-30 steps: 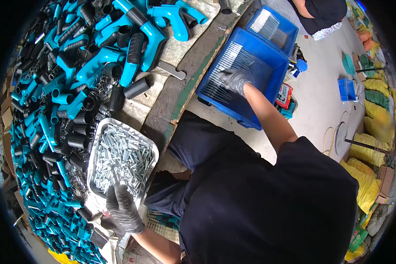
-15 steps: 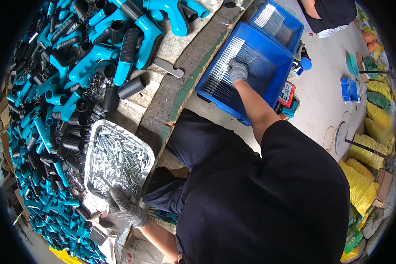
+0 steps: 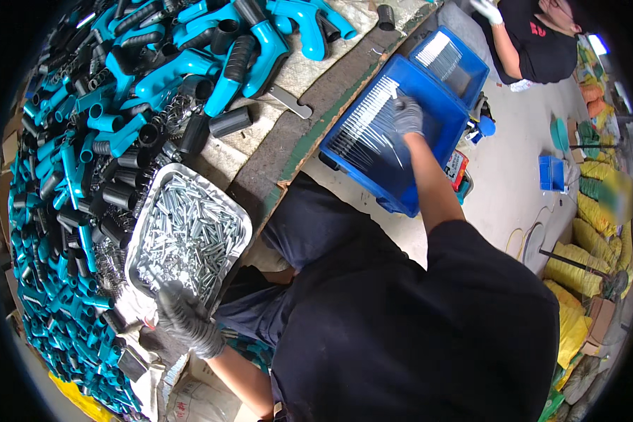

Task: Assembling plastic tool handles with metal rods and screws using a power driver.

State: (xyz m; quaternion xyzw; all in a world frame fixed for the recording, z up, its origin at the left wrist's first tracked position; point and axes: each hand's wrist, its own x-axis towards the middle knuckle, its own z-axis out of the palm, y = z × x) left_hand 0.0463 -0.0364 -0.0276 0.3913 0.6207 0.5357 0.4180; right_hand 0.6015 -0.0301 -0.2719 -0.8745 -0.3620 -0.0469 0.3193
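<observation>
My left hand [image 3: 190, 322], in a grey glove, is at the near edge of a metal tray [image 3: 240, 243] heaped with small silvery pins [image 3: 190, 232]. Its fingers are closed together at the pins; whatever they hold is too small to make out. Out to the right, my gloved right hand [image 3: 408, 117] reaches into a large blue bin [image 3: 439, 133]. Its fingers are bent round a thin metal rod. Beside that hand lies a row of slim metal rods [image 3: 366, 116], some of them fanned out of line.
Teal and black plastic housings [image 3: 190, 74] pile up across the left of the bench, among springs and black sleeves. A flat hooked metal plate [image 3: 290, 103] lies near the bench edge. A second blue bin [image 3: 464, 60] stands beyond, near another person [image 3: 531, 46]. Yellow sacks [image 3: 566, 309] line the right.
My right hand has drawn back a little across the rods, and several rods now lie skewed. My left hand stays by the tray. The other person has come further into view.
</observation>
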